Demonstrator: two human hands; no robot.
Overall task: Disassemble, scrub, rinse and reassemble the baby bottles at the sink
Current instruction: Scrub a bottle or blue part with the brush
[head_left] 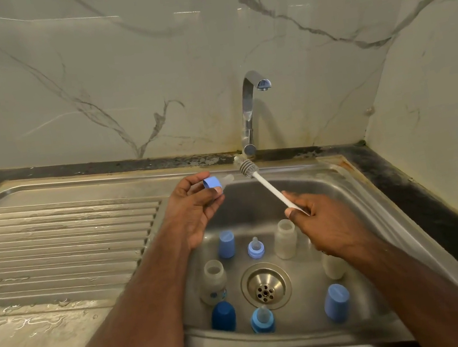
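Reaching out over the sink (pixel 352 183), both forearms angle inward, the left hand (pixel 197 205) raised palm-up and pinching a blue ring with its clear teat (pixel 214 182) between thumb and fingertips. The right hand (pixel 324 222) curls round the white handle of a bottle brush (pixel 265 184), whose grey head points up toward the tap (pixel 249 110). Below, three open bottles (pixel 215 280), caps and two more teats stand around the drain (pixel 265 286).
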